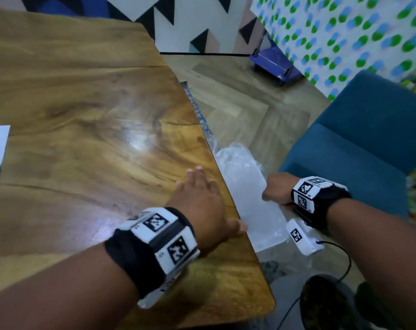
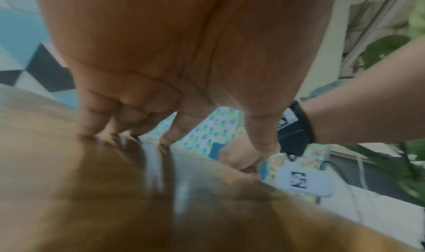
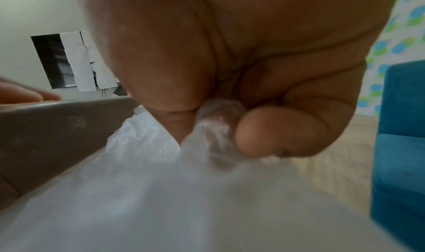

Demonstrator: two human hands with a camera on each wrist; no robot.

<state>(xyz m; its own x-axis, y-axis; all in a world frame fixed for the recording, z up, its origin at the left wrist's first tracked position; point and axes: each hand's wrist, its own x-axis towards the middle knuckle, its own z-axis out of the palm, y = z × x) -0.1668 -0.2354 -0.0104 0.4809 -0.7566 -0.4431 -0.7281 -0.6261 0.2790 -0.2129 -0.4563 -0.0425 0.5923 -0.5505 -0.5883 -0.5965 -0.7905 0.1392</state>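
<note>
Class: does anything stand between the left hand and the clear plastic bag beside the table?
Nothing visible does. The left hand lies flat at the brown wooden table's edge, next to the clear plastic bag that the right hand grips.

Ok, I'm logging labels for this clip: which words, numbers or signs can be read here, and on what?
No words or numbers can be read.
Bag, printed edge: blue marks, too blurred.
Left wristband: square black-and-white codes only.
Right wristband: same codes; tiny marks beside them, too small.
</note>
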